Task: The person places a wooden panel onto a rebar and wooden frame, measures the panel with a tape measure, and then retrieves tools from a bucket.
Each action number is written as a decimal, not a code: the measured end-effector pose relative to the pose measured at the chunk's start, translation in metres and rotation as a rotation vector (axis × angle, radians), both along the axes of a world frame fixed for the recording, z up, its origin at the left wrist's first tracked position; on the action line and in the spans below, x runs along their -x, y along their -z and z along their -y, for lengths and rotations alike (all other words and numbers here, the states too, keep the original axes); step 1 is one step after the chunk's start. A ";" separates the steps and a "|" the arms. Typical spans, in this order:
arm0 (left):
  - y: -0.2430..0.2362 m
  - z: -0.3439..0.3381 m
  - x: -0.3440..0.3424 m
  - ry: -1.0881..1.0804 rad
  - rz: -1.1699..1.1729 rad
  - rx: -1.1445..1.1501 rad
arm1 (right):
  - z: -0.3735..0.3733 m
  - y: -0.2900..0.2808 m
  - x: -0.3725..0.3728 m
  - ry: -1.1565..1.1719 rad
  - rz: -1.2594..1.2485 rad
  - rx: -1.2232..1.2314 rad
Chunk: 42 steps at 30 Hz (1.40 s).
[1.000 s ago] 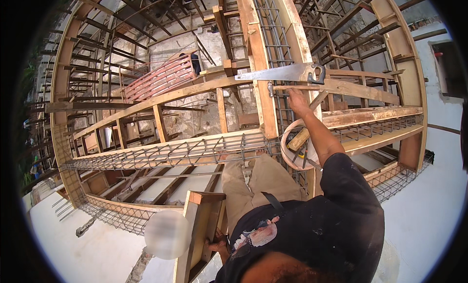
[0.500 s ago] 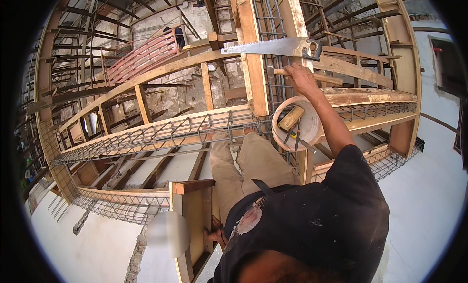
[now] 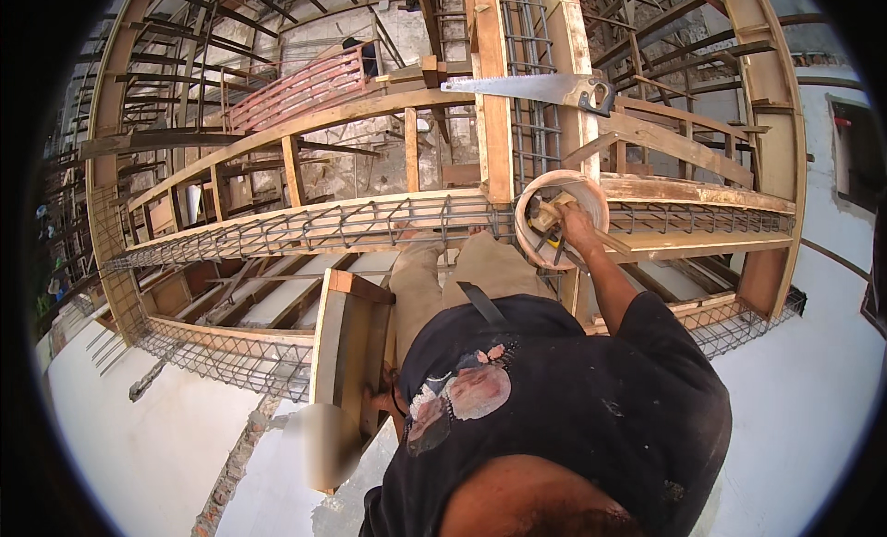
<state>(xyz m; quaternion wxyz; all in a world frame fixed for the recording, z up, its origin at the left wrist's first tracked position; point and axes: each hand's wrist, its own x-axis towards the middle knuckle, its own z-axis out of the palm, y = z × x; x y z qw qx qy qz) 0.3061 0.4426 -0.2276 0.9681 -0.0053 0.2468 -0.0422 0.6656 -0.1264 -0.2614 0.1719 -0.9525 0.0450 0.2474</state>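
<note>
My right hand (image 3: 578, 225) reaches into a round, pale bucket (image 3: 602, 195) that stands on the timber and rebar frame. Its fingers are closed round the wooden handle of a hammer (image 3: 610, 242), the end of which sticks out past the rim; the head is hard to make out. Inside the bucket lie a wooden block (image 3: 543, 217) and a tool with yellow on it (image 3: 554, 241), partly covered by the hand. Low on my left, my left hand (image 3: 377, 400) is closed on the side of a long wooden formwork box (image 3: 356, 338), its fingers partly hidden.
A handsaw (image 3: 527, 88) lies across the upright formwork boards beyond the bucket. Rebar cages (image 3: 305, 227) run along the beam forms, with open gaps between the timbers. A curved timber frame (image 3: 277, 135) and a red slatted panel (image 3: 300, 89) are farther off. White walls (image 3: 785, 398) flank me.
My right hand has come back from near the saw into the bucket, bringing the hammer with it. The formwork box at my left has tilted slightly, my left hand still on it.
</note>
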 end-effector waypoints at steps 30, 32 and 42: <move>0.012 0.083 -0.078 -0.994 -1.117 -0.140 | -0.052 -0.108 -0.007 1.510 0.081 -1.061; 0.011 0.086 -0.075 -1.043 -1.090 -0.072 | -0.054 -0.126 -0.019 1.434 0.064 -1.016; 0.024 0.050 -0.064 -1.017 -1.216 0.053 | -0.144 -0.194 -0.120 1.053 0.065 -0.906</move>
